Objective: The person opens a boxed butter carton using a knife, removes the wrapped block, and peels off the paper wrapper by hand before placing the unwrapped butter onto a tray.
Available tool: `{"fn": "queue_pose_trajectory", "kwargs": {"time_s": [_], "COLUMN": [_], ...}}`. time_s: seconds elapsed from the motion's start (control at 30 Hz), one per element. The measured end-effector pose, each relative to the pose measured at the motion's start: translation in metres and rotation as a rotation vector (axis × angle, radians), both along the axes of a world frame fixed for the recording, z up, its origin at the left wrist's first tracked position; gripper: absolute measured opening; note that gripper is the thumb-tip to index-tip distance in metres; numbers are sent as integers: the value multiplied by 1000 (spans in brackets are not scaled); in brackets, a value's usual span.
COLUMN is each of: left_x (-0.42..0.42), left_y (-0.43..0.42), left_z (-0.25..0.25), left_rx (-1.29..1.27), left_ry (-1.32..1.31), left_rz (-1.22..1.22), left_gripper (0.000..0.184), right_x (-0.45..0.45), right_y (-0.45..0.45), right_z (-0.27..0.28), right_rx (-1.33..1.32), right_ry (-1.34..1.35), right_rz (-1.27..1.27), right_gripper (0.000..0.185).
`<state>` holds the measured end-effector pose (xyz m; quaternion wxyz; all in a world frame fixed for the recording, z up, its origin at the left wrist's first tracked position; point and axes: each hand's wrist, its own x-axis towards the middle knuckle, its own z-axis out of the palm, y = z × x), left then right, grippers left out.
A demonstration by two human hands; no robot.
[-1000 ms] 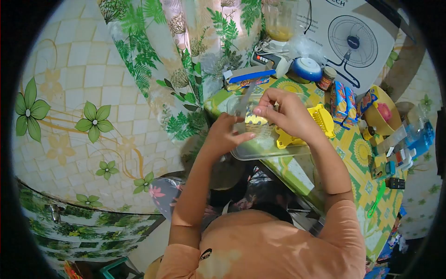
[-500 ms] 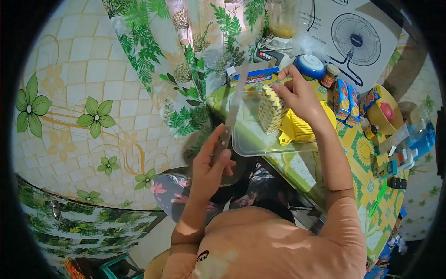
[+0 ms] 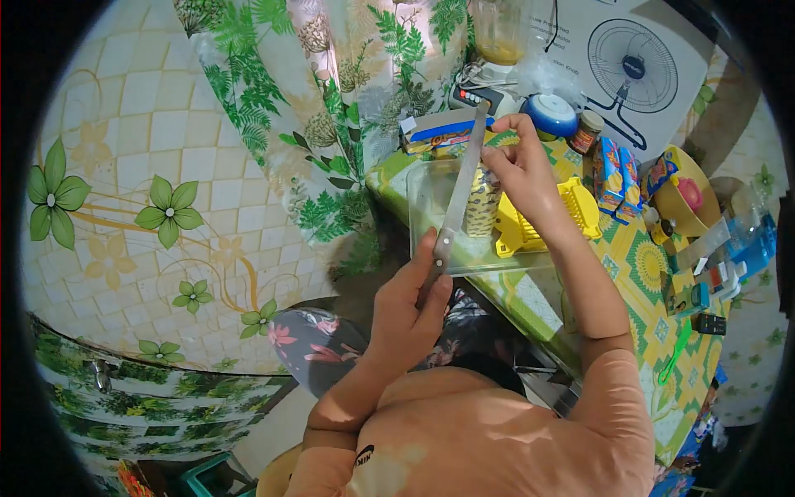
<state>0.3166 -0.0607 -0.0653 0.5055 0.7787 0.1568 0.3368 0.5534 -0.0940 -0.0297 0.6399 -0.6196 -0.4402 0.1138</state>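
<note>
My left hand (image 3: 411, 302) is closed around the dark handle of a long-bladed knife (image 3: 468, 174), whose blade points up and away from me. The blade passes in front of a small upright packet (image 3: 483, 209) with a pale yellow, dark-patterned wrapper. At the packet's top, my right hand (image 3: 523, 174) grips it with bent fingers; the blade partly hides the contact. The packet stands in a clear plastic tray (image 3: 421, 199). Beside it in the tray lies a yellow slotted plastic piece (image 3: 530, 232), under my right wrist.
Behind the tray lies a blue-and-yellow box (image 3: 447, 137). A blue bowl (image 3: 551, 118), a small jar (image 3: 587, 132) and blue packets (image 3: 611, 178) stand at the back right. Further right are a yellow bowl (image 3: 704, 219) and a green-handled item (image 3: 675, 354). A curtain (image 3: 327, 108) hangs at left.
My left hand has brought the knife to the right, so its blade now crosses in front of the packet. My right hand has stayed at the packet's top.
</note>
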Motion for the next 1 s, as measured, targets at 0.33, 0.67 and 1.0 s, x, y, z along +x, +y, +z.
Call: {"fn": "queue_pose_trajectory", "kwargs": {"time_s": [0.33,0.67,1.0], "left_x": [3,22,32], "left_y": [-9,-3,0], "left_z": [6,8,13], "left_rx": [-151,-265,-103], "left_ry": [64,130,138], "left_rz": [-119,-185,-148], "left_gripper": [62,66,64], "right_x": [-4,-5,0], "right_y": [1,4,12], "right_z": [3,1,-9], "right_rx": [35,91,135], "right_ry": [120,170,145], "right_rz": [37,53,87], "right_gripper": [27,26,25]}}
